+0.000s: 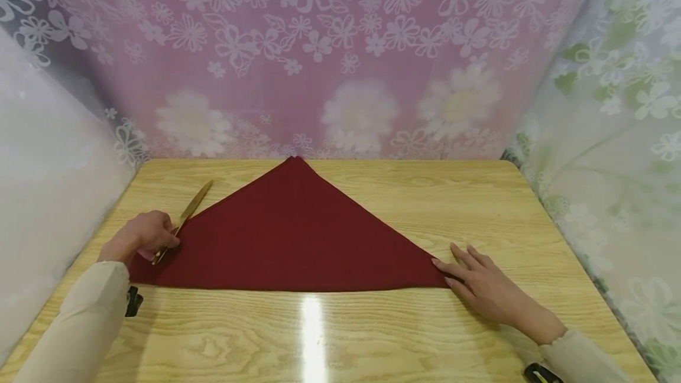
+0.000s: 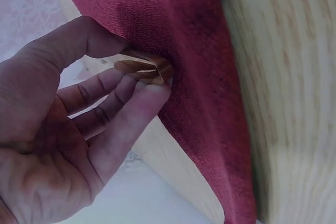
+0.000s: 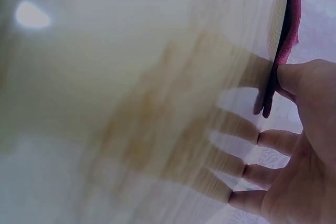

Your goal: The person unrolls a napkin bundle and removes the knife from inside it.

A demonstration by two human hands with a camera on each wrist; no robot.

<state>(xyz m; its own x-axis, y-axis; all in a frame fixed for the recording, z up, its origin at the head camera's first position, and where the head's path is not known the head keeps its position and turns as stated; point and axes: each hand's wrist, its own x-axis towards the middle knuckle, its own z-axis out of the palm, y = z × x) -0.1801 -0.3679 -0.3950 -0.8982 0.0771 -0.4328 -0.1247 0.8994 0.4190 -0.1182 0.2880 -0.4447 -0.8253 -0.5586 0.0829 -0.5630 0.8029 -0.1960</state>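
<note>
A dark red cloth (image 1: pixel 298 235), folded into a triangle, lies on the table with its peak at the far edge. My left hand (image 1: pixel 149 235) is above the cloth's left corner. Between thumb and fingers it pinches a slim gold-coloured tool (image 1: pixel 194 201), knife-shaped, its long pointed part slanting away to the upper right. The left wrist view shows the tool's rounded, slotted end (image 2: pixel 160 70) at the fingertips; the exact kind is unclear. At the cloth's right corner, my right hand (image 1: pixel 486 288) rests with straight, spread fingers. Its thumb (image 3: pixel 289 80) touches the cloth edge.
A light wood-grain table (image 1: pixel 425 336) lies beneath, with a bright reflection near the front. Flower-patterned sheeting (image 1: pixel 362 64) stands behind it and more floral sheeting (image 1: pixel 617 135) runs along the right. A pale sheet (image 1: pixel 48 152) hangs on the left.
</note>
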